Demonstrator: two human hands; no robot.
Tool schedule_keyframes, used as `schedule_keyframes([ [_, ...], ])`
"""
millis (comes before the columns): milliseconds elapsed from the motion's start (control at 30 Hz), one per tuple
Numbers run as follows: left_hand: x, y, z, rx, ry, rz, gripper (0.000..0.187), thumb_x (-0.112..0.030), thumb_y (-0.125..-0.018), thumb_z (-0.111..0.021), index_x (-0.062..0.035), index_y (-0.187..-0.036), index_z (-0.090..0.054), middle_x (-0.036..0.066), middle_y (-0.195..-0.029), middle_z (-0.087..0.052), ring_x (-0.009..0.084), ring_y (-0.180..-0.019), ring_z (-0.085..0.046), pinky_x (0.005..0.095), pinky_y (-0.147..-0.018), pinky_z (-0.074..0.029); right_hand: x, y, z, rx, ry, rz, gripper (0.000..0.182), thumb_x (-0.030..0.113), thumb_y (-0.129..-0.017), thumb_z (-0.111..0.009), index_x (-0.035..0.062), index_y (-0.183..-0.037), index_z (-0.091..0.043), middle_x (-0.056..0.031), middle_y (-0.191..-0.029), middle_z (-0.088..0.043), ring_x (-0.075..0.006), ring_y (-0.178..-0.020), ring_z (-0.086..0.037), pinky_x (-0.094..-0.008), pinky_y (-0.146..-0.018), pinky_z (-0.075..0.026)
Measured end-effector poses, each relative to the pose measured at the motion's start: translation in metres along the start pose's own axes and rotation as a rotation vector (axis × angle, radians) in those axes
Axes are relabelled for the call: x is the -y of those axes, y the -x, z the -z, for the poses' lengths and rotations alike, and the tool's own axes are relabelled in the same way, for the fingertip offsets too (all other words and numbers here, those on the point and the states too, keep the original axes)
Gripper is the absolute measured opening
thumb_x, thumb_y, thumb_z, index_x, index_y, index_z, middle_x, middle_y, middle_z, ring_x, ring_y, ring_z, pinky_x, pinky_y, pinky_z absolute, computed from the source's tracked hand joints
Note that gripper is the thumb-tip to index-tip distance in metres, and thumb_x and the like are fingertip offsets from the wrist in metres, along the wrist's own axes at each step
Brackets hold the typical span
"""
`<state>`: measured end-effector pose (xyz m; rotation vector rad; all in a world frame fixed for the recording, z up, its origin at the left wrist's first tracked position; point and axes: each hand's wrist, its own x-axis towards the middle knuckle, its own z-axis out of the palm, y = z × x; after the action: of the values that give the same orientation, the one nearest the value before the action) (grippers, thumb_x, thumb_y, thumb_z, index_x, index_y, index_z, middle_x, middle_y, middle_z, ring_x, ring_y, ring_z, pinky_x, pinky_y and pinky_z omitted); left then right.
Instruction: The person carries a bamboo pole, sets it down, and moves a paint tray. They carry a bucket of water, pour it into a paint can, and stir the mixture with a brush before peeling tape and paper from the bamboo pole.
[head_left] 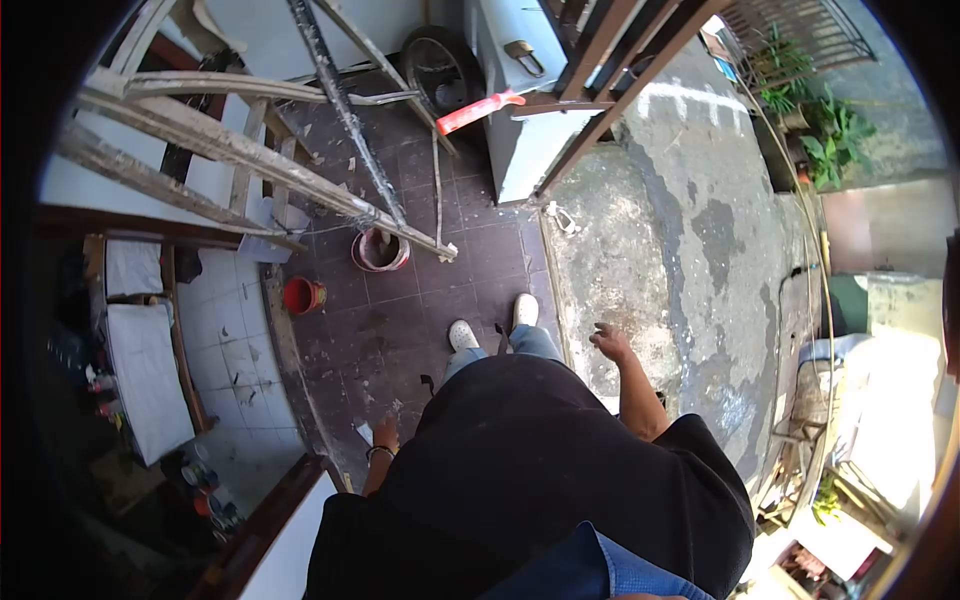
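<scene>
My left hand hangs low beside my left hip, a dark bracelet at its wrist. At its fingers shows a small pale flat piece, and the fingers look closed at its edge; I cannot tell what kind of thing it is. On the other side, my right hand is held out over the concrete, fingers loosely apart and holding nothing. Ahead of my white shoes stands a paint-stained bucket with pale contents. A smaller red bucket sits to its left.
A worn wooden ladder-like frame leans across the front left. Beyond it are a wheel, a red-handled tool and a padlock by the brown bars. Rough concrete borders the dark tiles. Plants grow far right.
</scene>
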<state>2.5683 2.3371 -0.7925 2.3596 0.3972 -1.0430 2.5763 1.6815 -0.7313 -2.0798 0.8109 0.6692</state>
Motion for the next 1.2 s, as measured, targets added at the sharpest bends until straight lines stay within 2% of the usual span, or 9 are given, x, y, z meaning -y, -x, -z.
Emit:
schedule_keyframes([
  [167,-0.111,-0.064,0.073,-0.018,0.385,0.149,0.039,-0.04,-0.097,-0.045,-0.0039,-0.097,-0.061,0.004,-0.076,-0.056,0.014,-0.065,-0.054,0.0314,-0.052,-0.044,-0.071,0.042,-0.013,-0.057,-0.278,-0.259,0.06,0.021,-0.078,-0.063,-0.0053,-0.13,-0.049,-0.0195,-0.101,-0.068,-0.022,-0.087,-0.068,-0.0315,-0.072,-0.053],
  [267,-0.197,-0.1,0.077,-0.068,0.392,-0.001,0.043,-0.041,-0.095,-0.047,-0.0032,-0.108,-0.06,0.004,-0.075,-0.056,0.0143,-0.06,-0.052,0.0303,-0.052,-0.045,-0.113,0.062,-0.019,-0.093,-0.33,-0.441,0.059,0.02,-0.078,-0.063,-0.0032,-0.13,-0.049,-0.0188,-0.1,-0.068,-0.0218,-0.086,-0.068,-0.0335,-0.069,-0.054],
  [400,-0.308,-0.139,0.047,0.019,0.175,-0.213,0.045,-0.04,-0.093,-0.052,-0.0026,-0.116,-0.059,0.01,-0.089,-0.064,0.0223,-0.078,-0.062,0.0334,-0.068,-0.049,-0.161,0.069,-0.03,-0.099,-0.549,-0.595,0.058,0.016,-0.078,-0.064,0.0022,-0.132,-0.049,-0.0168,-0.102,-0.066,-0.0219,-0.084,-0.068,-0.038,-0.066,-0.055],
  [600,-0.496,-0.182,-0.067,0.136,-0.246,-0.515,0.052,-0.042,-0.089,-0.054,-0.0031,-0.124,-0.056,0.022,-0.116,-0.062,0.0342,-0.111,-0.058,0.0399,-0.094,-0.045,-0.267,-0.011,-0.012,-0.009,-0.811,-0.676,0.063,0.017,-0.081,-0.065,0.008,-0.139,-0.04,-0.0122,-0.096,-0.063,-0.0225,-0.08,-0.067,-0.0397,-0.056,-0.052],
  [700,-0.605,-0.19,-0.142,0.164,-0.269,-0.531,0.053,-0.043,-0.089,-0.054,-0.0042,-0.124,-0.056,0.022,-0.117,-0.061,0.0347,-0.112,-0.058,0.0406,-0.095,-0.044,-0.341,-0.112,0.025,-0.142,-0.218,-0.641,0.065,0.019,-0.08,-0.065,0.0033,-0.138,-0.04,-0.0158,-0.103,-0.067,-0.0234,-0.082,-0.068,-0.039,-0.065,-0.055],
  [800,-0.664,-0.226,-0.215,0.303,-0.347,-0.591,0.051,-0.042,-0.087,-0.055,-0.0057,-0.124,-0.056,0.022,-0.119,-0.06,0.0354,-0.114,-0.056,0.0416,-0.097,-0.043,-0.275,-0.154,0.146,-0.419,-0.237,-0.32,0.065,0.018,-0.081,-0.06,0.0009,-0.14,-0.037,-0.0193,-0.11,-0.065,-0.0327,-0.098,-0.064,-0.0383,-0.086,-0.05],
  [900,-0.737,-0.257,-0.275,0.378,-0.637,-0.652,0.048,-0.039,-0.087,-0.057,-0.0066,-0.123,-0.057,0.021,-0.119,-0.06,0.0354,-0.113,-0.055,0.0426,-0.098,-0.042,-0.229,-0.199,0.203,-0.455,-0.467,-0.242,0.066,0.018,-0.083,-0.06,0.0028,-0.141,-0.033,-0.0211,-0.115,-0.061,-0.0366,-0.099,-0.061,-0.0428,-0.088,-0.047],
  [1033,-0.776,-0.378,-0.386,0.383,-0.956,-0.597,0.049,-0.039,-0.085,-0.06,-0.01,-0.124,-0.056,0.017,-0.129,-0.053,0.0339,-0.12,-0.049,0.0451,-0.101,-0.039,-0.243,-0.257,0.164,-0.539,-0.111,-0.142,0.071,0.02,-0.082,-0.063,0.0043,-0.143,-0.03,-0.0215,-0.12,-0.056,-0.0369,-0.106,-0.055,-0.0459,-0.097,-0.04],
  [1200,-0.797,-0.51,-0.51,0.411,-1.322,-0.711,0.051,-0.035,-0.083,-0.064,-0.0136,-0.128,-0.054,0.015,-0.134,-0.044,0.0342,-0.13,-0.037,0.0521,-0.104,-0.035,-0.265,-0.289,0.109,-0.505,-0.278,-0.203,0.071,0.015,-0.082,-0.064,-0.0006,-0.142,-0.03,-0.0235,-0.12,-0.054,-0.0369,-0.104,-0.054,-0.0468,-0.097,-0.039],
])
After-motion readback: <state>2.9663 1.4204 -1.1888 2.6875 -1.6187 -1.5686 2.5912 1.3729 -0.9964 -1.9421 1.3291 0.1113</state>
